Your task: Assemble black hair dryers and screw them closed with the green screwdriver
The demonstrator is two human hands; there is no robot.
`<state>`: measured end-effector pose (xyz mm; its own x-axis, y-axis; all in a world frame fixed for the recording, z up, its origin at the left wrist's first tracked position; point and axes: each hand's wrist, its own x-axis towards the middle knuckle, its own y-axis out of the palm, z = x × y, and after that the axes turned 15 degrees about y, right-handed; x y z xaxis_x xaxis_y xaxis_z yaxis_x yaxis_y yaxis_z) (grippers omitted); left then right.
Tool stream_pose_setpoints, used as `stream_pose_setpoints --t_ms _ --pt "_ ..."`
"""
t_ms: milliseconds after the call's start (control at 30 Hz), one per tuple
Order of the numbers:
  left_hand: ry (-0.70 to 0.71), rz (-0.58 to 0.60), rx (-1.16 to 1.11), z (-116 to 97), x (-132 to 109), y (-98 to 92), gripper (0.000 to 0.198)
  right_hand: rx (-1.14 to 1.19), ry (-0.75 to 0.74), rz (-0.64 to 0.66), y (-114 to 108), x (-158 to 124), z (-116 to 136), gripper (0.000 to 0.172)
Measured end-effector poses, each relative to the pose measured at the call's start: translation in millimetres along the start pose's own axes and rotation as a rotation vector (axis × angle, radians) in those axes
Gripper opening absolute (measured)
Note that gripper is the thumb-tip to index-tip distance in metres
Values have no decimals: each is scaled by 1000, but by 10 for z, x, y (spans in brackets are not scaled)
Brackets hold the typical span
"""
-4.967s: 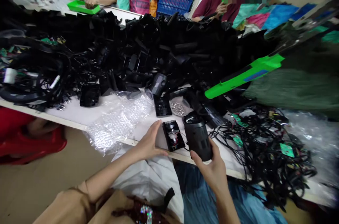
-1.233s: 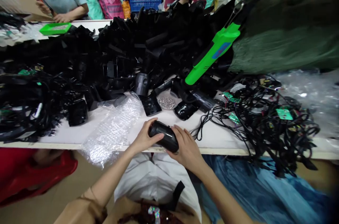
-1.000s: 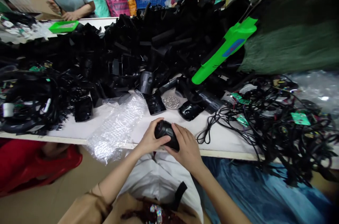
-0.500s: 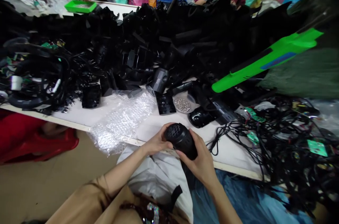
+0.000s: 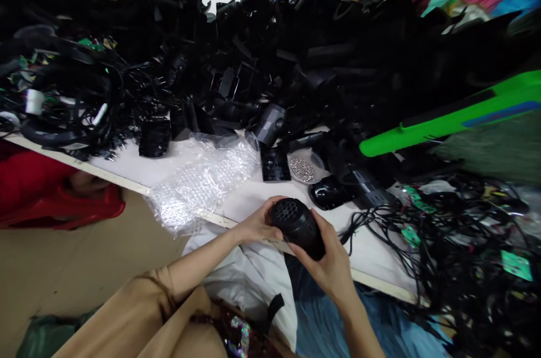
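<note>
at lower centre the left hand [image 5: 257,226] and right hand [image 5: 333,265] clasped a round black grilled plastic housing [image 5: 298,226], seemingly assembled, while heaped black plastic parts [image 5: 296,42] lay unsorted above.

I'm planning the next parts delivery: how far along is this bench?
Done: one black housing looks closed up, its grille end showing. In hand: the left hand and right hand both grip it at the table edge. Left: a big heap of black parts, tangled cables and loose screws.
</note>
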<state>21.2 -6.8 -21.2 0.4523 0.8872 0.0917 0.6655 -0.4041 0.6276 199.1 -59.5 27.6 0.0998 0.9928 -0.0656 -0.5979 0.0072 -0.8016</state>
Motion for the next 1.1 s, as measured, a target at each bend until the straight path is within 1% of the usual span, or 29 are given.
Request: stream_pose_setpoints --t_ms 100,267,367,500,600,733,867,967,1033,1100 --pt "2 -6 1 7 -2 1 92 -6 20 54 -20 21 11 70" --pt "31 -6 -19 27 -11 -4 90 -15 21 49 -33 33 40 70" --pt "40 -1 -23 31 -17 -9 90 -28 21 80 -49 41 53 69" --pt "40 27 -4 18 -27 -14 89 -51 22 140 -82 65 60 69" --pt "31 50 26 10 -43 -23 91 -68 5 152 -88 85 65 70" --pt "12 40 167 -28 -69 -21 94 -112 -61 113 -33 83 80 70" --pt "-16 31 313 -128 -76 34 93 -139 -123 17 55 51 92 69" --pt "-2 40 396 -210 -71 88 90 -118 -139 -36 75 29 92 69" --pt "18 62 430 -250 -69 102 89 -110 -134 -38 56 17 85 71" --pt "9 134 431 -272 -66 87 94 -84 -123 -11 23 9 71 74"
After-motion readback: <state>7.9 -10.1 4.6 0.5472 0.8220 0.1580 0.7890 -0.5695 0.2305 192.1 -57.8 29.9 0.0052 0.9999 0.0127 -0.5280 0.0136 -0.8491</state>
